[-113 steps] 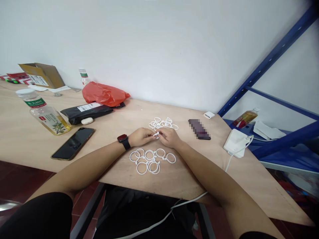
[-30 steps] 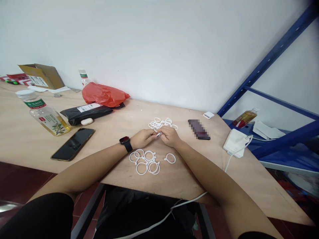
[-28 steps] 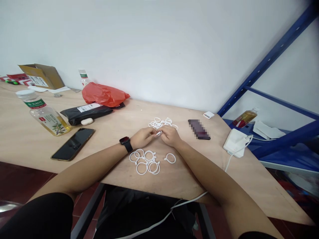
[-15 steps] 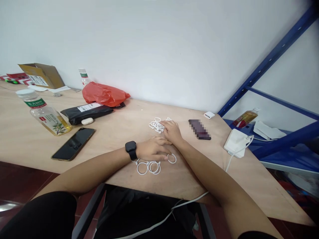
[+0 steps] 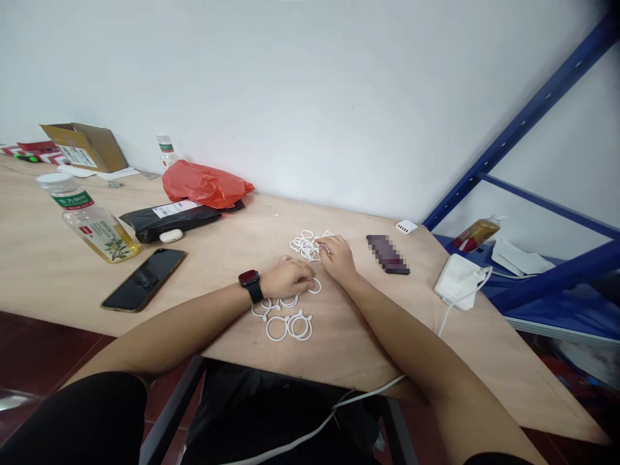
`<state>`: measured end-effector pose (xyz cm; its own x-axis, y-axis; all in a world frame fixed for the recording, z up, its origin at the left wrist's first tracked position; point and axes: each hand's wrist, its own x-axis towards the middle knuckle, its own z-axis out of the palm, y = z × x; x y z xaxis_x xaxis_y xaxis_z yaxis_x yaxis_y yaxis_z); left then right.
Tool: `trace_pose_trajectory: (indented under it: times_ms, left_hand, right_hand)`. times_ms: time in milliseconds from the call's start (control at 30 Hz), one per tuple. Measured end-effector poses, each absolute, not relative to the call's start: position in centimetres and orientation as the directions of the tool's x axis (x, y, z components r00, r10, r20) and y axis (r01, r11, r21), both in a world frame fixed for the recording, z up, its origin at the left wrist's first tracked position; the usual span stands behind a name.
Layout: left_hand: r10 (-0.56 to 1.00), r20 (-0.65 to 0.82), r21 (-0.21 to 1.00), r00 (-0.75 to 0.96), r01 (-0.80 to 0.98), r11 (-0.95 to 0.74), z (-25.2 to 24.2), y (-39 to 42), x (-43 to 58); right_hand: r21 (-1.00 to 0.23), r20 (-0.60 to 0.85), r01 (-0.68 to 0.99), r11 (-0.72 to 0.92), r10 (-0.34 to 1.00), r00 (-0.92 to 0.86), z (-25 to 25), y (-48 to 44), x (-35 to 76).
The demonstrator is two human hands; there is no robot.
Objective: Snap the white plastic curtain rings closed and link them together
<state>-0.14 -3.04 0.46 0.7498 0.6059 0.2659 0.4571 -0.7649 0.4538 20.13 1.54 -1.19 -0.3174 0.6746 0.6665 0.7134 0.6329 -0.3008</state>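
A heap of white plastic rings [image 5: 304, 244] lies on the wooden table [image 5: 232, 245], far from me. My right hand [image 5: 339, 257] rests at the heap's right side, its fingertips pinched on a ring there. My left hand [image 5: 289, 278], with a black watch [image 5: 248, 280] on the wrist, lies palm down just nearer. Its curled fingers press one white ring [image 5: 315, 286] against the table. Several more rings [image 5: 289, 323] lie flat in a group below the left hand, partly hidden by it.
A black phone [image 5: 144, 279], a tea bottle [image 5: 90, 218], a black parcel [image 5: 169, 216], a white earbud case [image 5: 170, 236] and a red bag [image 5: 206, 183] lie to the left. A dark blurred object [image 5: 387, 253] and a white charger [image 5: 458, 281] with a cable lie right, before a blue shelf [image 5: 547, 278].
The hands, joined over one ring a second ago, have parted. The left hand went to the lone ring at the right and drew it back; the right hand reached to the heap.
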Motion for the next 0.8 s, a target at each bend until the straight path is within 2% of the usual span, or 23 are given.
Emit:
trace_pose_trajectory:
  times_ms: [100, 200, 367, 533, 633, 800]
  left_hand:
    - [0.669, 0.270, 0.484, 0.693, 0.503, -0.716, 0.4, -2.4, -0.9]
    - [0.661, 0.273, 0.487, 0.699, 0.492, -0.722, 0.1, -2.1, -1.3]
    - [0.663, 0.244, 0.446, 0.708, 0.525, -0.725, -0.1, -2.3, -1.3]
    - [0.704, 0.289, 0.414, 0.649, 0.579, -0.703, 0.2, -2.2, -1.2]
    - [0.759, 0.325, 0.479, 0.564, 0.594, -0.646, 0.3, -1.8, -1.4]
    - [0.826, 0.398, 0.651, 0.400, 0.511, -0.561, -0.3, -1.1, -1.7]
  right_hand:
    - [-0.292, 0.685, 0.659, 0.693, 0.632, -0.361, -1.0, 1.2, 20.2]
    - [-0.284, 0.683, 0.607, 0.742, 0.601, -0.415, -1.0, 0.9, 20.1]
    - [-0.287, 0.690, 0.569, 0.771, 0.578, -0.436, -0.9, 0.8, 19.8]
    - [-0.302, 0.686, 0.533, 0.791, 0.568, -0.455, -0.7, 0.6, 19.9]
    - [-0.267, 0.683, 0.497, 0.826, 0.526, -0.506, -0.5, 0.2, 19.8]
    - [-0.189, 0.655, 0.476, 0.859, 0.471, -0.590, -0.4, -0.1, 19.5]
